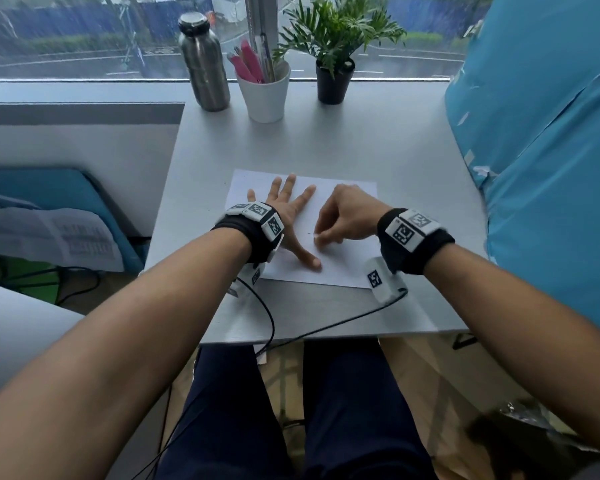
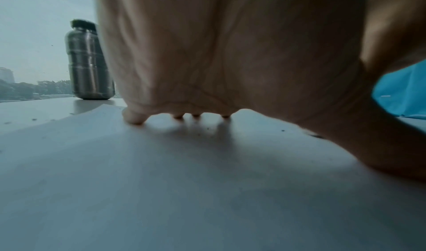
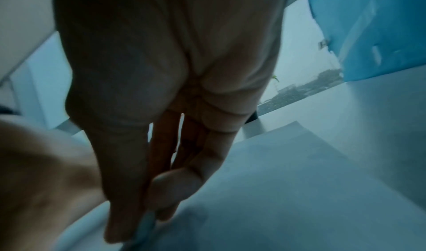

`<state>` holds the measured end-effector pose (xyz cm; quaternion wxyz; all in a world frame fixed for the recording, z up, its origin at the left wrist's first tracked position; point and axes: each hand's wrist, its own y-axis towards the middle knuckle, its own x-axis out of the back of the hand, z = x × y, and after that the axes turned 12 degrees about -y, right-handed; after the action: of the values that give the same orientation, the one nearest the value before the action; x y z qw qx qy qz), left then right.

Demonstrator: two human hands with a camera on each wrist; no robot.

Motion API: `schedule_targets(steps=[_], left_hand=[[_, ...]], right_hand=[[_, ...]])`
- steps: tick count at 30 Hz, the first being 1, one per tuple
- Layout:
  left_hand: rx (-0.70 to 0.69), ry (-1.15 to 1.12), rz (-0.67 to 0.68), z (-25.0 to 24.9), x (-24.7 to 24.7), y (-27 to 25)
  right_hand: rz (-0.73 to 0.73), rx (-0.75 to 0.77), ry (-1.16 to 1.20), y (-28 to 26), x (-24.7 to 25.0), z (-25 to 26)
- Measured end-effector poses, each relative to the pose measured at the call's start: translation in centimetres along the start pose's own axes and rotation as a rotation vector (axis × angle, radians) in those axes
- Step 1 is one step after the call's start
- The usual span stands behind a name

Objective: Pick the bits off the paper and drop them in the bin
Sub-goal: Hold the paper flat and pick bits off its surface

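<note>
A white sheet of paper lies flat near the middle of the grey table, its long axis running left to right across the person's front; the left hand rests flat on the sheet's left half, fingers straight and spread, pointing away toward the window; the right hand sits on the right half with its fingers curled down and thumb and forefinger brought together on a small pale bit near the sheet's centre; one tiny dark speck lies just left of it; in the left wrist view more dark specks dot the paper; no bin can be made out; black-and-white square markers show on both wristbands, with no readable words; a steel bottle, a white cup of pens and a potted plant stand at the far edge.
</note>
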<state>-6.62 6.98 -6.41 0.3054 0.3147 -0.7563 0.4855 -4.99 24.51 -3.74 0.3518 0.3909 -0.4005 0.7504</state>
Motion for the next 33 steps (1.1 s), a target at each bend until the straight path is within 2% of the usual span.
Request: schedule_targets(steps=[1, 4, 5, 9, 10, 13, 14, 18, 22, 27, 29, 33], left_hand=[[0.001, 0.001, -0.001, 0.0, 0.0, 0.0], [-0.001, -0.004, -0.010, -0.2, -0.1, 0.0], [-0.002, -0.003, -0.008, -0.1, -0.1, 0.0], [-0.003, 0.008, -0.003, 0.1, 0.1, 0.0], [-0.002, 0.008, 0.001, 0.1, 0.1, 0.0], [-0.008, 0.007, -0.001, -0.1, 0.0, 0.2], [-0.004, 0.002, 0.002, 0.0, 0.0, 0.2], [-0.003, 0.012, -0.008, 0.0, 0.0, 0.1], [-0.022, 0.007, -0.013, -0.2, 0.1, 0.1], [-0.192, 0.031, -0.056, 0.3, -0.9, -0.9], [-0.198, 0.025, -0.035, 0.8, -1.1, -1.1], [-0.167, 0.045, 0.002, 1.0, -1.0, -0.9]], right_hand=[[-0.002, -0.011, -0.009, 0.2, 0.3, -0.2], [-0.160, -0.099, 0.027, 1.0, 1.4, -1.1], [-0.166, -0.091, 0.024, 0.8, 1.2, -1.0], [0.068, 0.026, -0.043, -0.7, 0.2, 0.1], [0.060, 0.013, -0.045, -0.3, 0.6, -0.1], [-0.112, -0.046, 0.000, 0.7, 1.3, -0.6], [-0.115, -0.039, 0.008, 0.5, 1.0, -0.4], [0.048, 0.027, -0.036, -1.5, 0.0, -0.1], [-0.092, -0.055, 0.022, -0.6, 0.7, -1.1], [-0.091, -0.068, 0.025, -0.7, 0.4, -1.1], [-0.107, -0.071, -0.009, -0.1, 0.5, -0.8], [-0.232, -0.094, 0.017, 0.0, -0.2, -0.3]])
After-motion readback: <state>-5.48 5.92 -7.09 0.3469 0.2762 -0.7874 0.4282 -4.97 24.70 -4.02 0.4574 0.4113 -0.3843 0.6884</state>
